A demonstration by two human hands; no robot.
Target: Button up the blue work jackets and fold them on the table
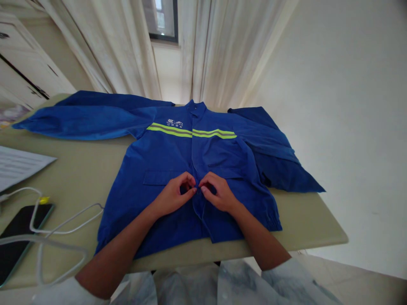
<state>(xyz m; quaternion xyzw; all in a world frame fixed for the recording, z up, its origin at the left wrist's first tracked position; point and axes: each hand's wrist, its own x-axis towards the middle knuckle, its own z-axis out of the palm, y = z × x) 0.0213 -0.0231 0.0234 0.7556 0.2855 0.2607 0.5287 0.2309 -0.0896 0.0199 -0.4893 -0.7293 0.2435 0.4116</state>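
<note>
A blue work jacket [165,154] lies front side up, collar away from me and sleeves out to both sides. A yellow-green and grey reflective band [214,134] crosses its chest, with white lettering above it on the left. At the lower part of the front opening, my left hand [174,192] pinches the edge of the jacket's placket. My right hand [219,191] pinches the same placket just beside it, the fingertips of both hands nearly touching. Whatever small fastening may be between the fingers is hidden.
The jacket rests on a pale green table [305,220]. To the left are a dark phone [19,237], a white cable [68,222] and a printed paper sheet [22,165]. Curtains [121,46] hang behind, and a white wall [343,106] stands at right.
</note>
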